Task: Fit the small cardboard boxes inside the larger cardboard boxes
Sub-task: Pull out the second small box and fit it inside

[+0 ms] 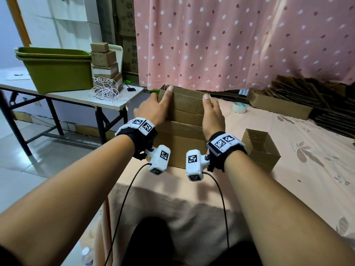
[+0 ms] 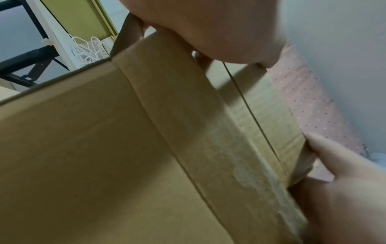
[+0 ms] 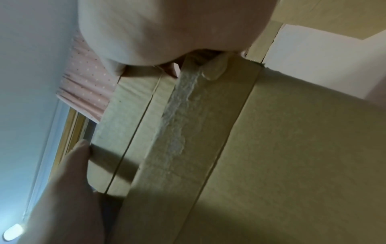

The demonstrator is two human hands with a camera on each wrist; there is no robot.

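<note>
Hands clasp a box on the pink cloth

Left hand (image 1: 153, 110) and right hand (image 1: 212, 116) grip opposite ends of the large brown cardboard box (image 1: 182, 131), thumbs along its top. It stands on a floral peach tablecloth (image 1: 288, 189), a smaller open brown box (image 1: 260, 148) just beside it. Pink dotted curtain (image 1: 240, 41) hangs behind; green plastic tubs (image 1: 55, 70) sit on a white folding table (image 1: 63, 96).

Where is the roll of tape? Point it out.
In the head view the roll of tape lies on the pink cloth, right of the right hand and just left of the long shallow cardboard box.
</note>
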